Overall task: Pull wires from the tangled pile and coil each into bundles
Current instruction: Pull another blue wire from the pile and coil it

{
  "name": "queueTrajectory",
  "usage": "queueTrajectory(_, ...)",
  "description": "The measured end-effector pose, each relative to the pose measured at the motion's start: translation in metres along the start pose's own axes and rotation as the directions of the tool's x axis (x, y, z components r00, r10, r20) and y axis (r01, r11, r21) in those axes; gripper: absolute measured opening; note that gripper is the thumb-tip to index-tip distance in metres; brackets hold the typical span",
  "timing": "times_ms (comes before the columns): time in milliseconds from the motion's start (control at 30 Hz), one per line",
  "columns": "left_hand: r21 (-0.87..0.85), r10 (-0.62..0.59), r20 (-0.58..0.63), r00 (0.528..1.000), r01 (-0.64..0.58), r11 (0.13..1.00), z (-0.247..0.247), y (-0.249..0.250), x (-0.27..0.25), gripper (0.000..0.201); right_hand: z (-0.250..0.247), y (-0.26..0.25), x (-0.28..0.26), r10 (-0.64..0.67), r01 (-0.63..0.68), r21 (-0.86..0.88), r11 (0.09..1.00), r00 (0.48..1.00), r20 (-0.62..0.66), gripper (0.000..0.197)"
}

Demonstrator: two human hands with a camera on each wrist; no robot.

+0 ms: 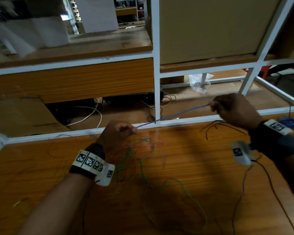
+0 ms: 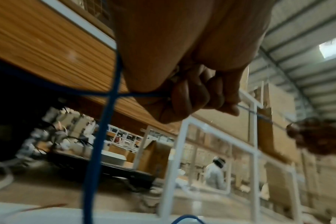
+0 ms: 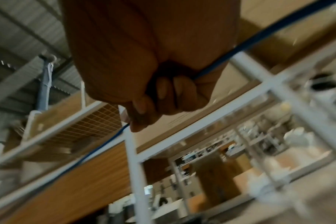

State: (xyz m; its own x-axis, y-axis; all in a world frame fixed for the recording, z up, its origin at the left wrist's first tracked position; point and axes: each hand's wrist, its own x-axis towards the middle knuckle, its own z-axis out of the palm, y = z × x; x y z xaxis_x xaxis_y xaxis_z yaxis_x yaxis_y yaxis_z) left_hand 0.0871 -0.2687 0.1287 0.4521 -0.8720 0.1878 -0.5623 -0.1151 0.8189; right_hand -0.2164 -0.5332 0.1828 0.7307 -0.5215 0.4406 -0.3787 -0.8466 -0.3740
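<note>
A blue wire [image 1: 171,116] runs taut between my two hands above the far edge of the wooden table [image 1: 185,163]. My left hand [image 1: 124,130] pinches its lower end, and in the left wrist view the blue wire [image 2: 98,151] loops below the curled fingers [image 2: 190,97]. Raised at the right, my right hand [image 1: 215,105] grips the upper end; the blue wire [image 3: 240,45] passes through its fist [image 3: 163,94]. A tangled pile of thin green, red and purple wires [image 1: 136,155] lies under my left hand.
A white metal frame [image 1: 157,92] with wooden shelves stands just beyond the table's far edge. Loose black wires [image 1: 214,126] lie at the table's right. A blue coiled bundle [image 1: 288,122] sits behind my right wrist. A long green wire [image 1: 190,197] loops toward the near edge.
</note>
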Motion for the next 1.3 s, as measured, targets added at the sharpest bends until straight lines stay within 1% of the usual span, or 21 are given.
queueTrajectory(67, 0.068, 0.009, -0.005, 1.000, -0.008, 0.998, -0.009, -0.020, -0.006, 0.015, -0.008, 0.020, -0.005, 0.028, -0.034, -0.096, 0.995, 0.998, -0.064, 0.039)
queueTrajectory(100, 0.099, 0.024, 0.004, 1.000, -0.024, 0.995, -0.011, -0.025, -0.010, 0.020, -0.008, 0.026, -0.010, 0.074, -0.079, -0.098, 0.992, 0.996, -0.048, 0.037)
queueTrajectory(167, 0.147, 0.072, -0.011, 0.997, -0.070, 0.987, -0.008, -0.032, -0.012, 0.028, 0.001, 0.028, -0.018, 0.151, -0.147, -0.052, 0.988, 0.985, 0.088, 0.029)
queueTrajectory(233, 0.156, 0.107, -0.012, 0.994, -0.104, 0.982, -0.003, -0.025, -0.011, 0.013, 0.010, 0.013, -0.024, 0.226, -0.212, -0.081, 0.974, 0.934, 0.277, 0.007)
queueTrajectory(267, 0.152, 0.129, 0.004, 0.992, -0.128, 0.980, 0.002, -0.018, -0.011, 0.012, 0.015, 0.003, -0.026, 0.248, -0.202, -0.165, 0.965, 0.908, 0.338, 0.032)
queueTrajectory(300, 0.154, 0.157, 0.030, 0.987, -0.160, 0.975, 0.008, -0.011, -0.008, 0.020, 0.021, -0.007, -0.025, 0.230, -0.152, -0.222, 0.963, 0.893, 0.386, 0.060)
queueTrajectory(333, 0.161, 0.170, 0.063, 0.983, -0.178, 0.971, 0.016, -0.003, -0.006, 0.024, 0.027, -0.023, -0.024, 0.201, -0.120, -0.217, 0.969, 0.891, 0.406, 0.076)
queueTrajectory(367, 0.175, 0.174, 0.099, 0.980, -0.190, 0.966, 0.023, 0.005, -0.002, 0.024, 0.033, -0.040, -0.022, 0.127, -0.066, -0.161, 0.985, 0.905, 0.407, 0.080)
queueTrajectory(433, 0.197, 0.186, 0.168, 0.968, -0.218, 0.956, 0.037, 0.022, 0.005, 0.021, 0.047, -0.075, -0.017, -0.050, 0.058, -0.008, 0.998, 0.914, 0.402, 0.066)
queueTrajectory(500, 0.184, 0.227, 0.194, 0.954, -0.263, 0.947, 0.046, 0.034, 0.010, 0.017, 0.066, -0.095, -0.013, -0.159, 0.127, 0.103, 0.987, 0.895, 0.418, 0.036)
queueTrajectory(567, 0.157, 0.260, 0.171, 0.950, -0.287, 0.945, 0.046, 0.037, 0.015, 0.018, 0.077, -0.094, -0.012, -0.220, 0.178, 0.144, 0.973, 0.903, 0.370, 0.031)
queueTrajectory(633, 0.162, 0.238, 0.143, 0.961, -0.260, 0.952, 0.034, 0.030, 0.015, 0.021, 0.070, -0.079, -0.007, -0.208, 0.175, 0.135, 0.975, 0.933, 0.294, 0.024)
queueTrajectory(700, 0.238, 0.199, 0.110, 0.974, -0.221, 0.946, 0.017, 0.016, 0.014, 0.020, 0.051, -0.060, -0.001, -0.191, 0.167, 0.121, 0.979, 0.955, 0.229, 0.021)
queueTrajectory(767, 0.358, 0.159, 0.136, 0.978, -0.198, 0.912, 0.000, 0.000, 0.013, 0.020, 0.030, -0.041, 0.003, -0.163, 0.152, 0.073, 0.986, 0.972, 0.171, 0.021)
queueTrajectory(867, 0.488, 0.076, 0.125, 0.989, -0.127, 0.864, -0.026, -0.031, 0.011, 0.039, 0.004, -0.001, 0.008, -0.102, 0.103, -0.039, 0.994, 0.994, 0.032, 0.017)
queueTrajectory(933, 0.353, 0.017, 0.078, 0.997, -0.043, 0.935, -0.039, -0.050, 0.002, 0.046, -0.012, 0.028, 0.011, 0.001, -0.007, -0.108, 0.994, 0.999, -0.054, 0.018)
queueTrajectory(1000, -0.021, -0.045, 0.107, 0.993, 0.048, 0.999, -0.036, -0.048, -0.009, 0.021, -0.014, 0.044, 0.012, 0.052, -0.063, -0.181, 0.981, 0.997, -0.064, 0.019)
queueTrajectory(1033, -0.243, -0.078, 0.131, 0.988, 0.108, 0.964, -0.029, -0.040, -0.013, 0.011, -0.009, 0.045, 0.013, 0.049, -0.057, -0.197, 0.979, 0.998, -0.044, 0.018)
queueTrajectory(1100, -0.510, -0.159, 0.111, 0.981, 0.193, 0.838, -0.004, -0.015, -0.013, 0.020, 0.011, 0.039, 0.014, 0.065, -0.065, -0.163, 0.985, 0.998, -0.006, 0.016)
queueTrajectory(1167, -0.642, -0.236, 0.024, 0.971, 0.196, 0.741, 0.023, 0.014, -0.006, 0.039, 0.035, 0.032, 0.017, 0.125, -0.113, -0.137, 0.984, 0.989, 0.083, 0.016)
queueTrajectory(1300, -0.799, -0.377, -0.146, 0.915, 0.116, 0.591, 0.059, 0.057, 0.015, 0.046, 0.075, 0.020, 0.013, 0.157, -0.157, -0.025, 0.987, 0.946, 0.284, 0.018)
